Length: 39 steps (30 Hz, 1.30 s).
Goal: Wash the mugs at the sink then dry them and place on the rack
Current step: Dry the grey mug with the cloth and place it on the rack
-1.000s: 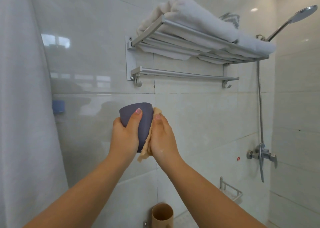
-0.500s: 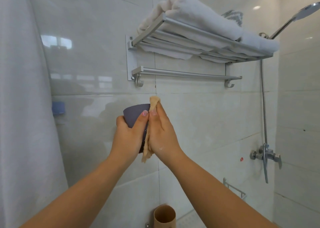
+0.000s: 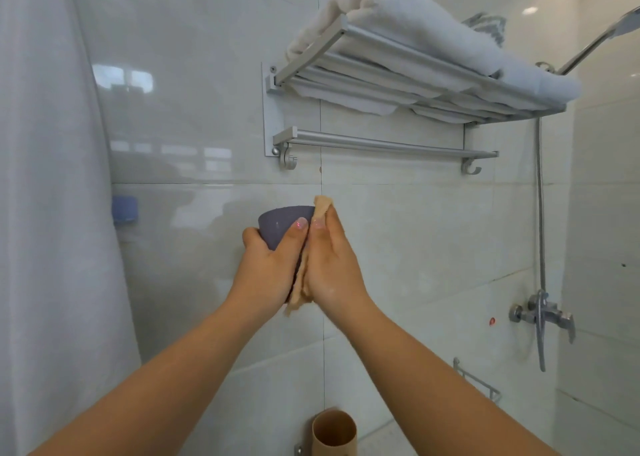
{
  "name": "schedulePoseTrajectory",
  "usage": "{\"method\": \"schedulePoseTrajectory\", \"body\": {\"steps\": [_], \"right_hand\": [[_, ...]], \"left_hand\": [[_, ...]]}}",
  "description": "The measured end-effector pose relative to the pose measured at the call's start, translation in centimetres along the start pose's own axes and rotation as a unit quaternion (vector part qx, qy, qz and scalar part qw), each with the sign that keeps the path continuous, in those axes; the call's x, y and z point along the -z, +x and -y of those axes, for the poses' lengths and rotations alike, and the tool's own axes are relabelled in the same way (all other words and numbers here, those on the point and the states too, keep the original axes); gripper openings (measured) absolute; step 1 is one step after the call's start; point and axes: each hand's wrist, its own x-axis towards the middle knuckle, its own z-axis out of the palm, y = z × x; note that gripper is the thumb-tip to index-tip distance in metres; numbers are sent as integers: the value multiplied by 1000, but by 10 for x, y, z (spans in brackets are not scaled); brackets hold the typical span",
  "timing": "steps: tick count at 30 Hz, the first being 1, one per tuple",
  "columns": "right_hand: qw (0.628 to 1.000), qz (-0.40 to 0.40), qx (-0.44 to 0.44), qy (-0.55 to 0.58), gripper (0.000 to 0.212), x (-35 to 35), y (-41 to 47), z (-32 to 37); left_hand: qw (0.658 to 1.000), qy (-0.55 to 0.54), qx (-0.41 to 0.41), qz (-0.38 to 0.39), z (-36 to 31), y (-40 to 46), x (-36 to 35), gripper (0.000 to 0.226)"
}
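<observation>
The left hand holds a dark purple-grey mug raised in front of the tiled wall, below the wall-mounted towel rack. Its grip is clamped on the mug: the thumb lies across the near side and the fingers curl round the far left side. The mug is held aloft, touching no surface, and its lower part is hidden behind the hand.

The right hand presses a tan cloth flat against the right side of the mug. The fingers are nearly straight and lie together, with the cloth sandwiched between palm and mug. One end of the cloth shows above the fingertips and another hangs below the heel of the hand. Whether the far fingers curl round the cloth cannot be told.

Folded white towels lie on the top shelf of the rack, and a bare rail with a hook at each end runs beneath it.

A second, tan mug stands at the bottom edge of the view, open end up, directly below the hands and well apart from them. What carries it is out of view.

A white curtain hangs along the left side. A small blue item is fixed to the wall beside it. On the right are a shower hose, a mixer tap, and part of a shower head at the upper right corner. A wire basket is mounted low on the wall, below the tap.
</observation>
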Motion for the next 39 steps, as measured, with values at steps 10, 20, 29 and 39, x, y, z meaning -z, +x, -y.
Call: {"method": "schedulePoseTrajectory", "body": {"steps": [10, 20, 29, 39], "right_hand": [[954, -44, -205, 217, 36, 22, 19, 7], [988, -84, -94, 91, 42, 7, -9, -2], [988, -84, 79, -98, 54, -8, -32, -1], [968, -22, -170, 181, 33, 19, -11, 19]], "left_hand": [[962, -168, 159, 147, -10, 13, 18, 53], [964, -134, 127, 191, 4, -2, 21, 79], [983, -101, 110, 105, 3, -11, 16, 82], [978, -144, 109, 109, 0, -21, 22, 78]]}}
